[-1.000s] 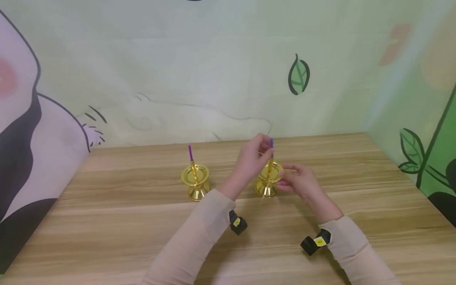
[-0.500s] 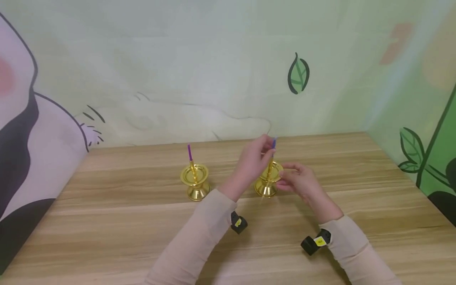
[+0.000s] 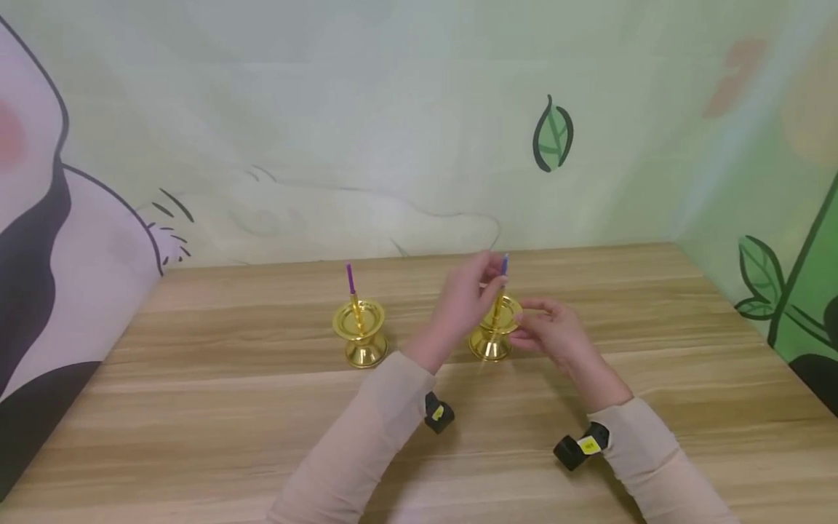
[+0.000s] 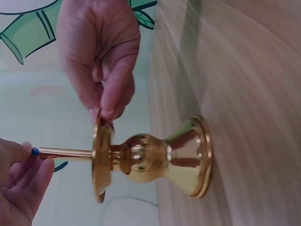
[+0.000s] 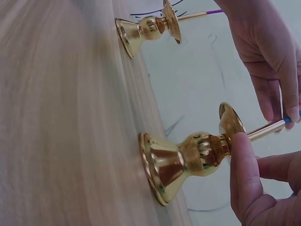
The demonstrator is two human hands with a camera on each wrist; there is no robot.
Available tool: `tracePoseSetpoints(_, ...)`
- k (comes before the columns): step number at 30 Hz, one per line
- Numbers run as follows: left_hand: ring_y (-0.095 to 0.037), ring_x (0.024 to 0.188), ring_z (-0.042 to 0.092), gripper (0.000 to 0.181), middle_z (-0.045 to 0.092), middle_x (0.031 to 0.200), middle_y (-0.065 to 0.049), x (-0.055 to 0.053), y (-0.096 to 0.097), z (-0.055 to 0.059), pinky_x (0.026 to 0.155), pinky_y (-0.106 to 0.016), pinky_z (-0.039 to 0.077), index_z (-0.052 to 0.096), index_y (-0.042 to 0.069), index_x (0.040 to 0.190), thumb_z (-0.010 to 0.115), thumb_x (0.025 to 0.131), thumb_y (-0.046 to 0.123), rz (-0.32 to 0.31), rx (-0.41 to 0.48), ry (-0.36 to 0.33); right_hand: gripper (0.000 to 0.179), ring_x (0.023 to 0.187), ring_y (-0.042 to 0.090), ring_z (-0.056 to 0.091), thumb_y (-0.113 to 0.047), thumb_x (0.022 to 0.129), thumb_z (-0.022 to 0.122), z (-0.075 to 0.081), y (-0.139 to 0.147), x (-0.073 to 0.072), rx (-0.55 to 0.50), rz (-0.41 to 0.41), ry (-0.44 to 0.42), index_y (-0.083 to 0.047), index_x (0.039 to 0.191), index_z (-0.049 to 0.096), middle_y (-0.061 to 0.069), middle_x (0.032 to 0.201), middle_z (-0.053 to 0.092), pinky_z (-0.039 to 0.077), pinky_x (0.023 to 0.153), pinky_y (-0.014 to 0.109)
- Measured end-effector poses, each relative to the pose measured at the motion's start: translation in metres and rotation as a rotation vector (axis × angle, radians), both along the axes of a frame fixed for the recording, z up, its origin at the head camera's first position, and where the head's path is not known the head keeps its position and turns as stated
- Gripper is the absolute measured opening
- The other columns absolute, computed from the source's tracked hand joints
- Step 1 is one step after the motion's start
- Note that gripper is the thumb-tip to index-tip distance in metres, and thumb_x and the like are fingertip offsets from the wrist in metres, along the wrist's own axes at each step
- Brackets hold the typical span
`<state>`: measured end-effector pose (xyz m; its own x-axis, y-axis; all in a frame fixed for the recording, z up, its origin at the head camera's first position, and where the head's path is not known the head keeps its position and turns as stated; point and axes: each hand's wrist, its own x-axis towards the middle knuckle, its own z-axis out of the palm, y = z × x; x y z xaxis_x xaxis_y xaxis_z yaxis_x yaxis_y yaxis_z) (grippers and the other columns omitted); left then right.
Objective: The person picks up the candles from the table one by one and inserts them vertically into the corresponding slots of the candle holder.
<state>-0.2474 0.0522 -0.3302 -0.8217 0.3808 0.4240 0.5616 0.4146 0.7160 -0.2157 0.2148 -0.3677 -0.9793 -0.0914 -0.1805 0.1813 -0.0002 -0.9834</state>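
A gold candlestick (image 3: 489, 343) with a round drip dish stands upright on the wooden table, and a slim gold tube rises from its dish. My left hand (image 3: 465, 295) pinches the blue candle (image 3: 505, 266) right at the tube's top; in the left wrist view only a little blue shows between the fingertips. Low on the other side, my right hand (image 3: 556, 335) grips the dish's rim between thumb and fingers, as the right wrist view also shows. To the left, a matching gold candlestick (image 3: 364, 353) bears an upright purple candle (image 3: 350, 279), with neither hand on it.
The wood-grain table (image 3: 216, 415) reaches back to a pale green printed backdrop (image 3: 366, 124), which also turns along the right side. Black wrist cameras, one of them on the right sleeve (image 3: 644, 440), hang close above the tabletop.
The blue candle's top has shifted slightly right along with my left fingertips. My right hand keeps its hold on the rim, and both candlesticks stay in place.
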Motion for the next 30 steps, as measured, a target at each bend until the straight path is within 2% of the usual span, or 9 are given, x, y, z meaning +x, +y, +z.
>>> tracePoseSetpoints(4, -0.024, 0.099, 0.065, 0.02, 0.065, 0.106, -0.016, 0.002, 0.001, -0.003, 0.08, -0.017, 0.055, 0.055, -0.003, 0.112, 0.057, 0.093, 0.003, 0.015, 0.028, -0.013, 0.045, 0.068, 0.007, 0.066, 0.001, 0.096, 0.047, -0.002, -0.001, 0.0, -0.007, 0.003, 0.012, 0.015, 0.135, 0.031, 0.002, 0.079, 0.064, 0.059, 0.071, 0.022)
tracePoseSetpoints(13, -0.026, 0.099, 0.065, 0.022, 0.066, 0.105, -0.016, 0.0, 0.003, -0.003, 0.079, -0.017, 0.055, 0.055, -0.003, 0.113, 0.058, 0.092, 0.002, 0.019, 0.079, -0.04, 0.047, 0.069, 0.008, 0.067, -0.001, 0.097, 0.047, -0.004, 0.001, -0.003, 0.004, 0.009, 0.038, 0.015, 0.137, 0.03, 0.002, 0.08, 0.065, 0.059, 0.071, 0.022)
tracePoseSetpoints(21, -0.026, 0.097, 0.065, 0.022, 0.067, 0.104, -0.017, -0.001, 0.004, -0.004, 0.078, -0.017, 0.055, 0.056, -0.002, 0.112, 0.059, 0.091, 0.002, 0.021, 0.097, -0.045, 0.048, 0.07, 0.009, 0.067, -0.004, 0.097, 0.047, -0.004, 0.005, -0.007, 0.092, 0.02, 0.035, 0.013, 0.139, 0.03, -0.001, 0.08, 0.065, 0.059, 0.072, 0.025)
tracePoseSetpoints(25, -0.025, 0.098, 0.064, 0.022, 0.066, 0.105, -0.016, -0.001, 0.005, -0.004, 0.078, -0.016, 0.055, 0.056, -0.002, 0.112, 0.06, 0.091, 0.003, 0.027, 0.087, -0.074, 0.049, 0.073, 0.01, 0.066, -0.01, 0.098, 0.049, -0.001, 0.009, -0.007, 0.169, 0.019, 0.018, 0.01, 0.139, 0.033, 0.006, 0.09, 0.065, 0.059, 0.072, 0.025)
tracePoseSetpoints(30, -0.024, 0.102, 0.062, 0.024, 0.064, 0.11, -0.016, 0.001, 0.002, -0.001, 0.083, -0.019, 0.055, 0.055, -0.002, 0.115, 0.059, 0.092, 0.005, 0.049, 0.061, -0.121, 0.051, 0.082, 0.012, 0.063, -0.019, 0.098, 0.051, 0.004, 0.012, -0.004, 0.249, 0.022, 0.031, 0.009, 0.138, 0.036, 0.024, 0.116, 0.058, 0.058, 0.073, 0.023)
